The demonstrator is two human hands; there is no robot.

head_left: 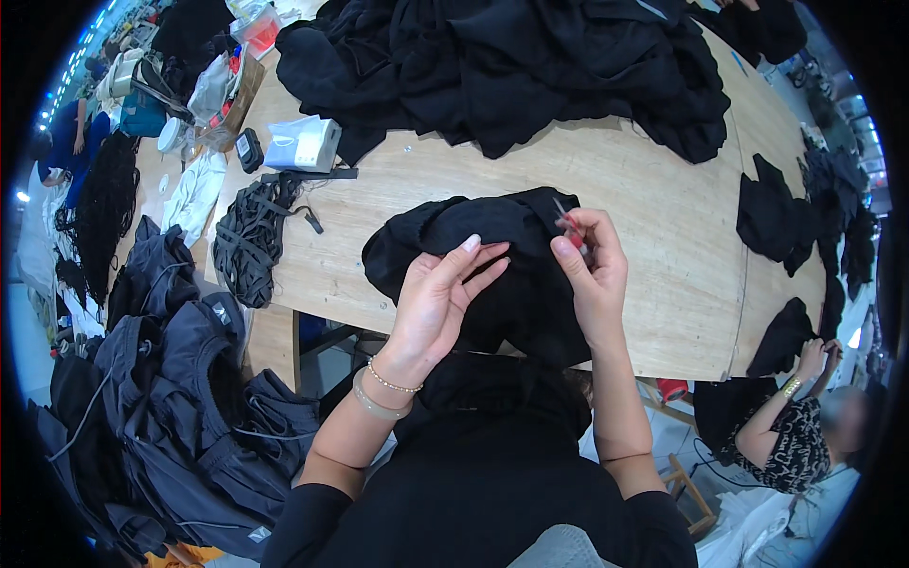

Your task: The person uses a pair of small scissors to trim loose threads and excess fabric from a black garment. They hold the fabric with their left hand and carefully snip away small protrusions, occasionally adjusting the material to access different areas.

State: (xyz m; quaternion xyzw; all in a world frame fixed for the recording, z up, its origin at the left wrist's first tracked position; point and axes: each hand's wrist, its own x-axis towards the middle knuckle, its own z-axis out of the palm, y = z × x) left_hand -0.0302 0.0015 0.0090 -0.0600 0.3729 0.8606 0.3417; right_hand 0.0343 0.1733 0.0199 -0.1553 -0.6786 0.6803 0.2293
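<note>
A black garment lies bunched at the table's near edge and hangs over toward my lap. My left hand pinches a fold of its cloth between thumb and fingers, with a bracelet and a bangle on that wrist. To the right, over the garment's edge, my right hand is closed around small red-handled snips. Their thin metal tip points up and away from me, apart from my left fingers. My right fingers partly cover the handles.
A large heap of black cloth covers the table's far side. Left of me are dark straps, a tissue pack and piled dark grey garments. Black pieces lie at right, near another person.
</note>
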